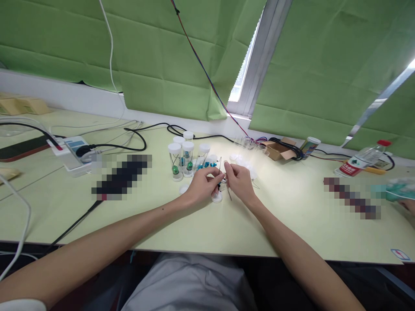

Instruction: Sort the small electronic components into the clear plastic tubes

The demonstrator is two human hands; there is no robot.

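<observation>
My left hand (205, 185) is closed in a pinch above the table, and a thin dark bent wire (220, 161) sticks up from its fingertips. Close beside it, my right hand (239, 180) is also pinched shut. A slim dark rod-like piece (230, 194) points down below its fingers; what exactly sits between them is hidden. Beneath the left fingers lies a white round cap (217, 198). Just left of the hands stand several clear vials with white lids, one of them a vial (175, 160) with a green bead-like piece inside. Blue small pieces (206, 165) show behind my left hand.
White lids and clear cups (246, 164) lie behind my right hand. An open cardboard box (279, 149), a canister (310, 147) and a red-capped bottle (363, 160) stand right. A power strip (74, 151) and cables lie left. Another person's hand (407, 204) shows at far right.
</observation>
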